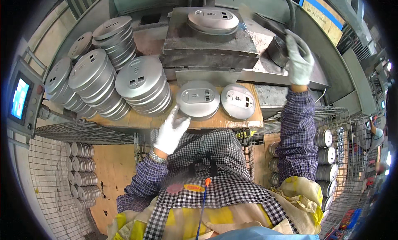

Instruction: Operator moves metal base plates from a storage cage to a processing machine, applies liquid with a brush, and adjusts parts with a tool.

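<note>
My right hand (300, 62), in a white glove, is raised at the right of the machine. Its fingers are closed round the dark handle of a brush (269, 24), whose pale end is smeared by motion beside the block. On the dark metal block (178, 39) lies a round silver metal cover (213, 19) with small cut-outs. My left hand (171, 132), also gloved, has thumb and forefinger apart. Its forefinger is at the left edge of a short stack of similar covers (198, 98); whether it touches is unclear. Another cover (238, 101) lies to the right of that stack.
Tall stacks of covers (143, 82) stand left on a cardboard-topped shelf (253, 123). A control panel (20, 98) is at far left. Wire cages (45, 165) with more covers flank me below. A dark round pot (277, 51) sits beneath my right hand.
</note>
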### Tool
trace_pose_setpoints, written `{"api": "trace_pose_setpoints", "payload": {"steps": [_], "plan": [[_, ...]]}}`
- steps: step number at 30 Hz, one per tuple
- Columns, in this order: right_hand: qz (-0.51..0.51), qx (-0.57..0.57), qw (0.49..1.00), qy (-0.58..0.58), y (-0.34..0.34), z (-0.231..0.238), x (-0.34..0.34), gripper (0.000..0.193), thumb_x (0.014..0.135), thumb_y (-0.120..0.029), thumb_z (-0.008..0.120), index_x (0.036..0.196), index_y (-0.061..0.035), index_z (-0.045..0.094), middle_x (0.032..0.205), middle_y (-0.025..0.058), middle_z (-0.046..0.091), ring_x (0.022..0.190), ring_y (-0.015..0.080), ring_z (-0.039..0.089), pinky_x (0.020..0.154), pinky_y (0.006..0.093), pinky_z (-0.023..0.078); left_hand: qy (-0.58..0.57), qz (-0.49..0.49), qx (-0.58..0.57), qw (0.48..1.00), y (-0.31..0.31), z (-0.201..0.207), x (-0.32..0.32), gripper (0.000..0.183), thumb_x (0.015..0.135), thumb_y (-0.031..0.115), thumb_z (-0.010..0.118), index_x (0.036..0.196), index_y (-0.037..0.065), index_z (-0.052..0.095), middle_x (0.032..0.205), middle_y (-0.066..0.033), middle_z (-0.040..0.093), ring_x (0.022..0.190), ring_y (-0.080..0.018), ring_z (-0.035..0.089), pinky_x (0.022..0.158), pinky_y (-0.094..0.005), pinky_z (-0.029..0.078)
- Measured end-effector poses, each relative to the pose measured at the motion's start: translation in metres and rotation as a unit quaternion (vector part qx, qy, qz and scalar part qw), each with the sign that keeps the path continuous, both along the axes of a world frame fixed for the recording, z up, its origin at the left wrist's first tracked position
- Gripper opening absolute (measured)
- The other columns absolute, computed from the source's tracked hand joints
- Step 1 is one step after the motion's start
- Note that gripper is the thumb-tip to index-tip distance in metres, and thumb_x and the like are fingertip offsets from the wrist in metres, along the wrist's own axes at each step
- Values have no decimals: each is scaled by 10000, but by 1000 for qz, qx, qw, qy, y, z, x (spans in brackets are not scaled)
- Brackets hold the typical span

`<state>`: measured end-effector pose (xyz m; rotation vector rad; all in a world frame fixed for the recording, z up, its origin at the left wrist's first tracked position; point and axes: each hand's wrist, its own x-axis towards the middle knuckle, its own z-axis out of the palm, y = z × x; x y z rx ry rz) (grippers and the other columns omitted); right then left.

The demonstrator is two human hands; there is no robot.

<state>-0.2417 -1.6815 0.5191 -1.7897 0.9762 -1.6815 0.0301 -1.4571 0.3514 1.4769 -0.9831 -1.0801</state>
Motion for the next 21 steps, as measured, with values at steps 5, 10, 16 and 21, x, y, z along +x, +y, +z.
{"api": "trace_pose_setpoints", "payload": {"steps": [5,10,16,21], "plan": [[115,17,991,-69,-18,9,69,276,860,-175,714,1044,27,670,1028,93,695,894,125,631,784,219,487,56,0,-24,998,13,4,-3,602,903,138,626,1419,-11,352,1157,-174,640,1089,-190,605,922,-294,476],[75,19,991,-106,-34,-1,62,249,866,-131,704,1057,24,664,968,89,703,802,111,638,710,223,505,70,17,1,997,41,12,12,540,910,97,611,1385,-37,394,1223,-184,595,1121,-194,576,945,-289,462],[-18,9,993,-114,-23,-8,11,307,861,-216,727,1077,-5,669,1014,93,696,857,124,639,760,244,504,105,73,-39,991,72,23,36,470,899,48,617,1329,-50,455,1264,-156,576,1115,-206,588,960,-300,462],[2,-16,997,-82,-2,-16,4,267,902,-169,674,1102,7,670,1065,82,685,937,125,628,822,249,496,-82,105,-136,982,68,48,62,485,892,14,596,1350,-29,445,1242,-144,586,1058,-188,605,897,-293,486]]}}
